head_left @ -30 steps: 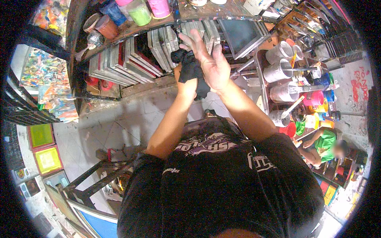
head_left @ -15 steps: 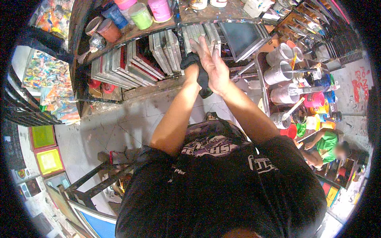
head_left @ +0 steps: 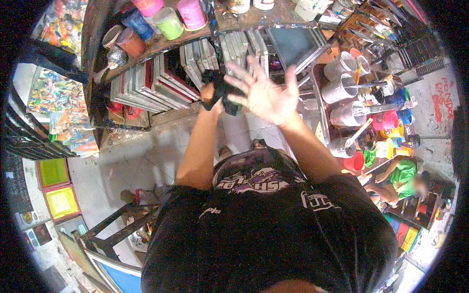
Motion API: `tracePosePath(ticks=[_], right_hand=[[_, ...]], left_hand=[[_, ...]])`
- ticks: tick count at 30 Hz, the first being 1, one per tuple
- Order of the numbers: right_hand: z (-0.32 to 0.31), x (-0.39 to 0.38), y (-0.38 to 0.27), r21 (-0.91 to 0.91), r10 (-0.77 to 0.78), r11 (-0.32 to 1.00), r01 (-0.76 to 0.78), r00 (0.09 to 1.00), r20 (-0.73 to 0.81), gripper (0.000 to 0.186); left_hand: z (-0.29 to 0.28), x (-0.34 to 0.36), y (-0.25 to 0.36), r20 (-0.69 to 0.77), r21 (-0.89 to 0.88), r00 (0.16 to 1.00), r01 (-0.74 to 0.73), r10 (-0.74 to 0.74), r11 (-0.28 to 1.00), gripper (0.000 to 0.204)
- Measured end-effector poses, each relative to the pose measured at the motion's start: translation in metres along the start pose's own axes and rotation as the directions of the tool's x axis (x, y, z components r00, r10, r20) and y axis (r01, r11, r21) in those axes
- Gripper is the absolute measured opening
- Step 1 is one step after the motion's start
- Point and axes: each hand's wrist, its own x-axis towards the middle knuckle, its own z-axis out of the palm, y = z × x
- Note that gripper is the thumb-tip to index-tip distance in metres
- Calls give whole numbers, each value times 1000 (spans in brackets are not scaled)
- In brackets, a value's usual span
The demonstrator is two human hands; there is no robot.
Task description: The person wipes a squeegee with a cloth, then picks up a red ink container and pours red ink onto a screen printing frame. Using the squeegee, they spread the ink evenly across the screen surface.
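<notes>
A crumpled black cloth (head_left: 225, 93) bunches around my left hand (head_left: 208, 94), which grips it. The cloth hides most of those fingers. Just to its right, my right hand (head_left: 267, 97) is spread wide with the palm turned up, and nothing lies in it. Both hands are in the air in front of the shelf unit, where framed screens (head_left: 161, 80) stand packed on edge. The cloth reaches close to the right hand's little-finger side; I cannot tell whether they touch.
Paint tubs, among them a green one (head_left: 168, 23) and a pink one (head_left: 191, 14), stand on the shelf top. At right, a cart holds several tubs with stirrers, such as a white tub (head_left: 348, 116). A person in green (head_left: 403, 178) sits beyond it. A dark frame (head_left: 110, 222) stands at lower left.
My hands have come apart from pressing together over the cloth. The left moved left with the cloth; the right moved right and spread its fingers.
</notes>
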Motion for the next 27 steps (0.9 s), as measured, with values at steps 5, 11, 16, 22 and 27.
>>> tracePosePath(ticks=[5,11,16,22,27], right_hand=[[15,4,-16,25,-40,999,39,998,50,87],[5,9,-4,8,-58,998,59,995,-79,97],[18,7,11,-79,110,990,-121,985,-135,89],[-2,3,23,-212,117,972,-102,991,61,60],[-1,-5,29,-621,178,762,-182,982,-70,55]], left_hand=[[-5,-44,37,219,-344,970,-20,101,939,38],[-17,-55,25,-157,370,956,-175,247,912,31],[39,-81,54,88,606,870,-433,485,667,22],[52,-73,68,392,670,609,-702,690,240,27],[36,-74,75,481,693,715,-664,507,280,30]])
